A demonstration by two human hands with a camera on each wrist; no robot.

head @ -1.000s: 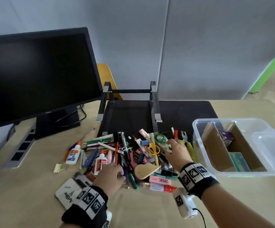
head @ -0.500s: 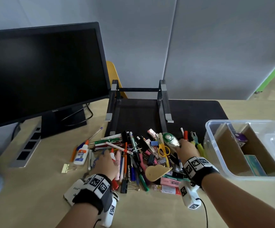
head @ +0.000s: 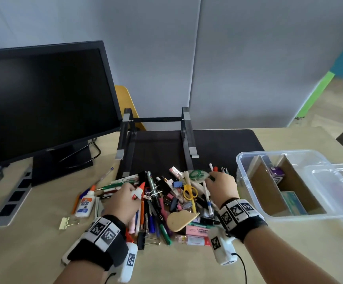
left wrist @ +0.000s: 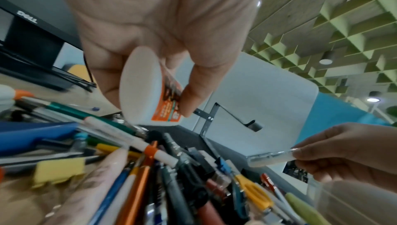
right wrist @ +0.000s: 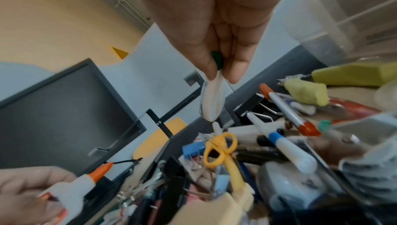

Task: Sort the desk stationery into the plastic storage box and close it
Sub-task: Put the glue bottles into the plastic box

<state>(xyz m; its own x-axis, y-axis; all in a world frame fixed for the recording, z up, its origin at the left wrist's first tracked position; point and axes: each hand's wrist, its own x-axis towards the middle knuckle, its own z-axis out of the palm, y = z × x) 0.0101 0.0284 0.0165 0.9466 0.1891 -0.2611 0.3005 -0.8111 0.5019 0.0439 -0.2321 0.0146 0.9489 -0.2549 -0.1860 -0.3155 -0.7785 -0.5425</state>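
Head view: open plastic storage box (head: 248, 160) at the counter's (head: 22, 253) right beside the stationery pile (head: 166, 201); wrist views alone reveal the left hand (left wrist: 163, 24) gripping a glue bottle (left wrist: 148, 89), the right hand (right wrist: 214, 16) pinching a tape dispenser (right wrist: 212, 99).

Brightness: even, soft daylight-like light across the desk (head: 187, 263); no harsh shadows.
Light sources: round ceiling lamps (left wrist: 373, 99) glow in the left wrist view, far above the desk.
Glare: dull sheen on the monitor (head: 43, 99) at the desk's left; pale highlights on the plastic storage box (head: 246, 160) at its right.
Blur: pens nearest both wrist cameras are smeared; the head view is sharper.
Distortion: wide-angle bending tilts the monitor and walls; wrist views curve strongly at their edges.
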